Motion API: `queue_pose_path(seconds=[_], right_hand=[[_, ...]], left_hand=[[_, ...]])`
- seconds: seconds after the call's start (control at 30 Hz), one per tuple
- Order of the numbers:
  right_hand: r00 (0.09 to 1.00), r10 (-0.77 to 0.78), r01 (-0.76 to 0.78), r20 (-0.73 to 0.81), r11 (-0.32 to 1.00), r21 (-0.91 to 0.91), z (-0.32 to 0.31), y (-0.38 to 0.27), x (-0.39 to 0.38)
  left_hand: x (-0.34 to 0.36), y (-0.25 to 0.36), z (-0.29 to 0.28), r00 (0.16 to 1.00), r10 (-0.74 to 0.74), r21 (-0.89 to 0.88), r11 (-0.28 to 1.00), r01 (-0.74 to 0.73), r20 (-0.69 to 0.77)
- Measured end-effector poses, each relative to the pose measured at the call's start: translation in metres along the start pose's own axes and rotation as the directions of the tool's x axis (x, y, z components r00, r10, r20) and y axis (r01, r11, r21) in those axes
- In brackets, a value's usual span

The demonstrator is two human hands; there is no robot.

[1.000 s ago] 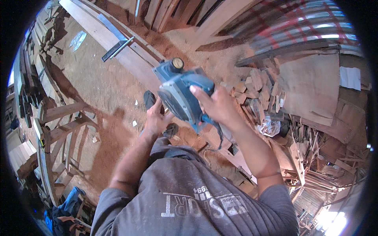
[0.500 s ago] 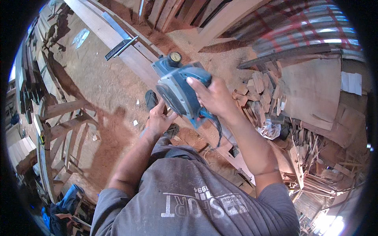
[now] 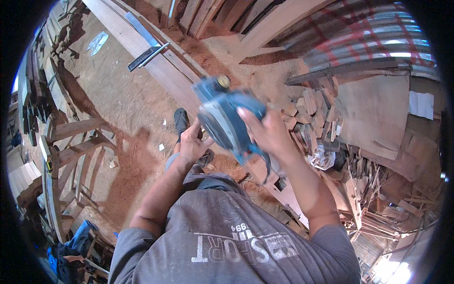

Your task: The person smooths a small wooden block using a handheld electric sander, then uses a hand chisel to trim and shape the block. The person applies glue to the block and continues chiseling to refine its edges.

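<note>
My right hand [image 3: 265, 132] grips the rear handle of a blue and black electric planer [image 3: 224, 120], blurred by motion, with a cord trailing behind it. The planer is over a long pale wooden board [image 3: 163, 71] lying diagonally. Just left of the tool, my left hand [image 3: 191, 144] has its fingers curled on the board's near edge, partly hidden. Farther up the board, a bar clamp [image 3: 146, 57] crosses it beside a narrow bluish strip [image 3: 137, 31]. My shoe [image 3: 181, 122] shows on the floor below the board.
A wooden trestle [image 3: 75, 130] stands at left beside stacked planks [image 3: 30, 94]. Offcuts [image 3: 309, 113] are heaped at right near a plywood sheet [image 3: 369, 113]. Corrugated metal [image 3: 359, 33] and timbers [image 3: 208, 14] lie at top. Blue cloth [image 3: 80, 236] sits lower left; sawdust covers the floor.
The planer and my right hand first shifted slightly up and left, then moved back down and right along the board, now blurred. My left hand stays beside the board, moving only slightly.
</note>
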State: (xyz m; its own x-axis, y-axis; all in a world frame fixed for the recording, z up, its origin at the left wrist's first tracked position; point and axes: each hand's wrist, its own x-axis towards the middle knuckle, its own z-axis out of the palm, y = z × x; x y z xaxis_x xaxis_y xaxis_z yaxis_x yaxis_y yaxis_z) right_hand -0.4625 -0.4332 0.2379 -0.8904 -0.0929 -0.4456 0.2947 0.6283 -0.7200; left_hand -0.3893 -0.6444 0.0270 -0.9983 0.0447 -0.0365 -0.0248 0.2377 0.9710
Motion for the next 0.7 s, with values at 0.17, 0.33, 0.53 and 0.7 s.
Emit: queue_pose_path(seconds=[0.17,0.33,0.53,0.7], right_hand=[[1.000,-0.019,0.020,-0.019,0.998,0.055,0.003,-0.010,0.001],[0.992,0.126,-0.129,0.028,0.983,0.134,-0.016,0.037,-0.088],[1.000,0.004,-0.003,-0.018,1.000,0.014,-0.009,0.006,-0.042],[0.996,-0.072,0.074,-0.055,0.996,0.050,0.008,-0.020,0.029]], left_hand=[[0.000,-0.003,-0.004,1.000,-0.004,0.094,0.996,0.003,0.001],[-0.004,-0.011,0.003,0.998,0.029,0.040,0.999,-0.027,-0.051],[-0.001,0.006,-0.003,1.000,-0.016,0.071,0.997,0.016,-0.006],[-0.001,0.005,-0.005,0.999,-0.050,-0.036,0.998,0.050,0.008]])
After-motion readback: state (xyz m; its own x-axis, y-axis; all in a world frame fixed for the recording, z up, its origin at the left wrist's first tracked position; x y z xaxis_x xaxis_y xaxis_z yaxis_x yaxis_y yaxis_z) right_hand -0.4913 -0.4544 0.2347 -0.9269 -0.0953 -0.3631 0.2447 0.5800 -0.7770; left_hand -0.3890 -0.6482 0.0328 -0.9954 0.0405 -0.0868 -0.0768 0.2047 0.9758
